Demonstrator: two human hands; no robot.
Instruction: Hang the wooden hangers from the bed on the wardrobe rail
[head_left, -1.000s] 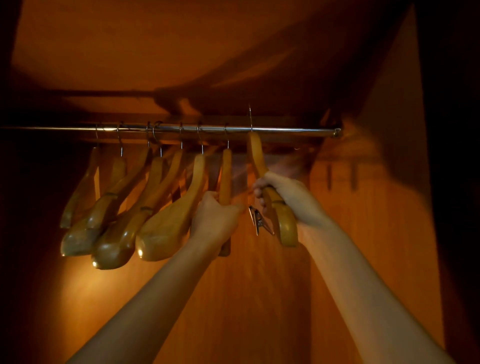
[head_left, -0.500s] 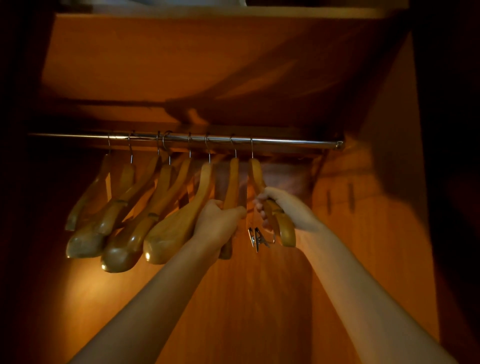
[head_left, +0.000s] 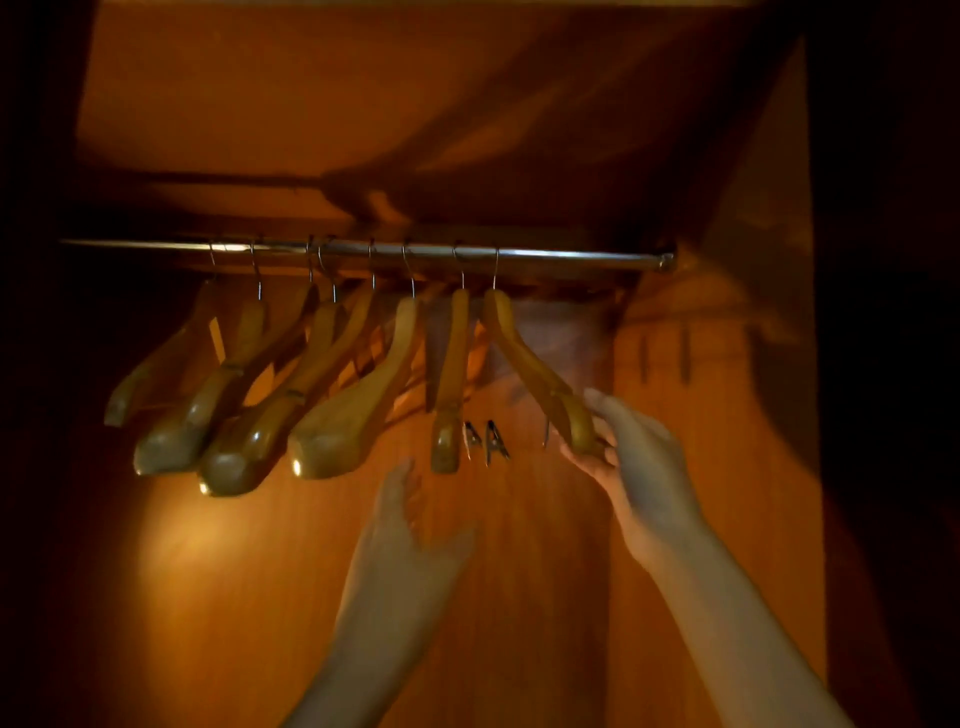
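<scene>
**Inspector:** Wood throughout. Wardrobe interior (head_left: 519, 597) is orange-brown veneer with a fine vertical grain; a slim polished metal rail (head_left: 571, 255) runs from nine o'clock to three o'clock under the top panel.

**Clerk:** And the hangers?

**Inspector:** Wooden hangers (head_left: 332, 395) hang from the rail on thin wire hooks, bunched from the left to the middle. They are glossy, lacquered, with broad rounded shoulder ends. Their long axes run roughly toward the camera, the near ends dropping toward seven o'clock. Small metal clips (head_left: 485, 441) dangle at the centre.

**Clerk:** The end one?

**Inspector:** Rightmost hanger (head_left: 535, 371) is hooked on the rail, its near arm sloping toward five o'clock.

**Clerk:** Grips?

**Inspector:** Right hand (head_left: 639, 467) has its fingers curled loosely about that hanger's lower tip. Left hand (head_left: 410, 525) is blurred, fingers spread, touching nothing, below the hangers at six o'clock.

**Clerk:** Markings?

**Inspector:** No legible writing; the light is dim.
</scene>
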